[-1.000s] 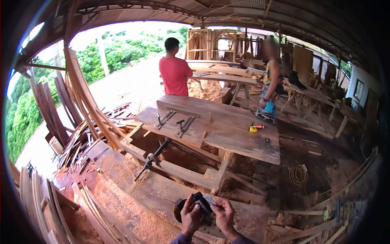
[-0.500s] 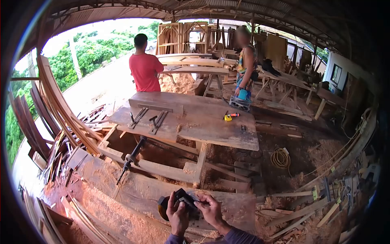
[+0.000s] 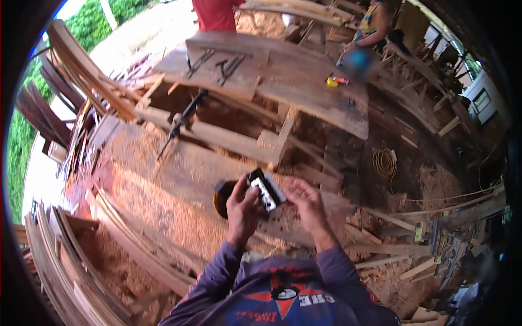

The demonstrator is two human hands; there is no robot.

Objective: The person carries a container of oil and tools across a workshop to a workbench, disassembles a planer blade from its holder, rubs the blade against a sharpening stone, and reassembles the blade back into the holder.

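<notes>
My left hand (image 3: 244, 206) is closed round a black box-shaped tool part (image 3: 257, 175) with a bright, pale face turned toward me. Against that part's right edge, where a thin pale plate shows, the fingers of my right hand (image 3: 308, 205) are closed in a pinch. A round black-and-yellow piece (image 3: 221, 199) sticks out left of my left hand; whether it joins the black part I cannot tell. Both hands are above a dusty wooden plank (image 3: 187, 163). Ahead on the plank lies a long dark power tool with a bit (image 3: 175, 129).
Clamps (image 3: 228, 70) and a yellow-and-red tool (image 3: 336, 81) sit on a large wooden slab (image 3: 293, 81). Two people stand beyond it, one in a red shirt (image 3: 215, 13). A coiled yellow cord (image 3: 384, 162) lies on the floor, right. Timber leans at left (image 3: 81, 76).
My view has tipped downward, bringing my shirt and forearms into sight. The held black part has turned so that its bright face shows. Both hands remain at it.
</notes>
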